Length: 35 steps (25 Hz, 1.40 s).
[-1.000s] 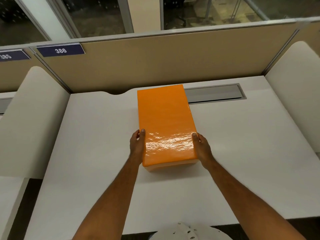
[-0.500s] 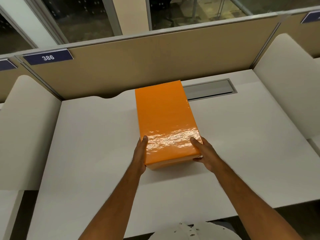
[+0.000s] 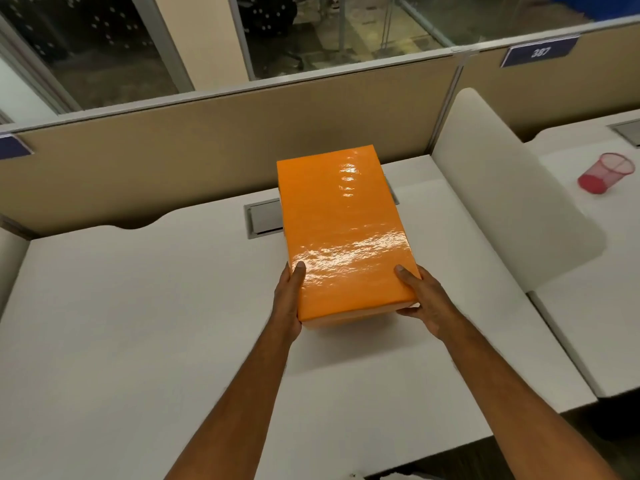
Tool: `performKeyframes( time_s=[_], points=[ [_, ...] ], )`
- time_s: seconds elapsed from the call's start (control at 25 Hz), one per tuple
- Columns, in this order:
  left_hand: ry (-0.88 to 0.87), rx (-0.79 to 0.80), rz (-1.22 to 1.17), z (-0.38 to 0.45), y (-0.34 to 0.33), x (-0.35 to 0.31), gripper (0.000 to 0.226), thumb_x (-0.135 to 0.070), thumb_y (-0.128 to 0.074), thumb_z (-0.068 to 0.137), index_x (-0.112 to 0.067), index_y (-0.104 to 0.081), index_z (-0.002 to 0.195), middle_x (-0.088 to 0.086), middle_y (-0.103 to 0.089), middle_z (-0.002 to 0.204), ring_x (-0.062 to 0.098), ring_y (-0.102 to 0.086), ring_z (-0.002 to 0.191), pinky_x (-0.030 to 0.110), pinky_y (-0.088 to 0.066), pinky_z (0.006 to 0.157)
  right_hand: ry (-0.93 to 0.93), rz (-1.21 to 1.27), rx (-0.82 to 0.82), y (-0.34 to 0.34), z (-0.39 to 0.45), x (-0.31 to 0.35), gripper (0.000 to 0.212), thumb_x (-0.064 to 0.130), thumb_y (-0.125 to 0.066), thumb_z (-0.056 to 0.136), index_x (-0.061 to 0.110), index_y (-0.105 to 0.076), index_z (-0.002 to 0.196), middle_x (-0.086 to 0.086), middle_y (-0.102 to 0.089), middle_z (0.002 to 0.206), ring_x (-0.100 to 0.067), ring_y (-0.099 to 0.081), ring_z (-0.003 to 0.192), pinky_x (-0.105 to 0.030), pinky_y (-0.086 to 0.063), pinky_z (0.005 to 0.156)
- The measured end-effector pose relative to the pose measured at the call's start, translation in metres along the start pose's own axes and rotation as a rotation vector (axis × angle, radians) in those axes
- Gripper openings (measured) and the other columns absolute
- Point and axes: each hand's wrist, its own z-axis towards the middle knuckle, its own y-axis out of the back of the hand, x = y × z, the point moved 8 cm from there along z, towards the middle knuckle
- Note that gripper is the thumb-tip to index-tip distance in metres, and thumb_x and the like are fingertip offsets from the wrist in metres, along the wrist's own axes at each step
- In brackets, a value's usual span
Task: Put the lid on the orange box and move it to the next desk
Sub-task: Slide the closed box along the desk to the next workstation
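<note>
The orange box (image 3: 343, 230) has its glossy lid on and is held above the white desk (image 3: 121, 323), its shadow lying on the desk below its near end. My left hand (image 3: 289, 299) grips the near left side, thumb on the lid. At the near right corner my right hand (image 3: 420, 299) holds it, thumb on top and fingers under the bottom edge. The box covers part of the grey cable hatch (image 3: 265, 218) at the back of the desk.
A white rounded divider (image 3: 512, 209) stands to the right, between this desk and the neighbouring desk (image 3: 595, 237), which bears a red mesh pen cup (image 3: 607, 173) and the sign 387 (image 3: 538, 53). A beige partition (image 3: 207, 150) runs along the back.
The box has been lifted off the desk and carried to the right, over the cable hatch. The view has swung right, bringing the neighbouring desk and the red cup into sight.
</note>
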Motion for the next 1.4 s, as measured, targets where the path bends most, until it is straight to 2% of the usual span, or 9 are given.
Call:
performKeyframes(
  time_s=[0.28,0.64,0.84,1.04,1.16,1.4],
  points=[
    [-0.016,0.031,-0.042,0.039,-0.127,0.010,0.050,-0.042,-0.060,0.104,-0.030,-0.051,0.152,0.006,-0.070,0.141,0.035,-0.069,0.125,0.056,-0.060,0.100,0.028,0.001,-0.029,0.110,0.060,0.049,0.062,0.050,-0.072,0.087,0.029,-0.052,0.143,-0.006,-0.062,0.136,-0.034,-0.061,0.122,-0.059,-0.058,0.090],
    [0.028,0.019,-0.052,0.084,-0.207,0.015,0.045,-0.035,-0.054,0.108,-0.028,-0.050,0.151,0.007,-0.070,0.139,0.035,-0.067,0.127,0.058,-0.054,0.108,0.022,0.007,-0.051,0.171,0.125,0.085,0.061,0.051,-0.076,0.085,0.026,-0.058,0.137,-0.005,-0.069,0.129,-0.031,-0.067,0.115,-0.063,-0.056,0.093],
    [0.045,0.026,-0.043,0.103,-0.231,0.010,0.049,-0.037,-0.054,0.107,-0.028,-0.046,0.155,0.007,-0.067,0.143,0.034,-0.068,0.126,0.057,-0.056,0.105,0.009,0.026,-0.063,0.185,0.151,0.095,0.063,0.049,-0.076,0.085,0.025,-0.056,0.140,-0.007,-0.068,0.131,-0.032,-0.066,0.115,-0.064,-0.056,0.093],
    [0.074,0.033,-0.032,0.119,-0.241,0.008,0.055,-0.041,-0.054,0.107,-0.030,-0.041,0.158,0.005,-0.064,0.146,0.028,-0.069,0.120,0.042,-0.065,0.085,-0.023,0.034,-0.063,0.190,0.171,0.097,0.068,0.048,-0.074,0.087,0.023,-0.050,0.146,-0.008,-0.063,0.134,-0.032,-0.063,0.114,-0.065,-0.054,0.096],
    [0.085,0.017,-0.009,0.127,-0.238,0.011,0.055,-0.041,-0.053,0.107,-0.029,-0.040,0.158,-0.001,-0.068,0.135,0.022,-0.070,0.114,0.036,-0.066,0.076,-0.024,0.027,-0.055,0.190,0.179,0.099,0.069,0.049,-0.074,0.087,0.024,-0.049,0.147,-0.008,-0.062,0.136,-0.033,-0.062,0.117,-0.066,-0.053,0.097],
    [0.108,0.000,0.029,0.145,-0.236,0.005,0.057,-0.043,-0.055,0.106,-0.031,-0.039,0.159,0.003,-0.062,0.146,0.023,-0.068,0.114,0.043,-0.059,0.088,-0.010,0.038,-0.069,0.183,0.186,0.109,0.068,0.047,-0.072,0.090,0.024,-0.046,0.149,-0.007,-0.061,0.135,-0.034,-0.061,0.117,-0.066,-0.052,0.099]
  ],
)
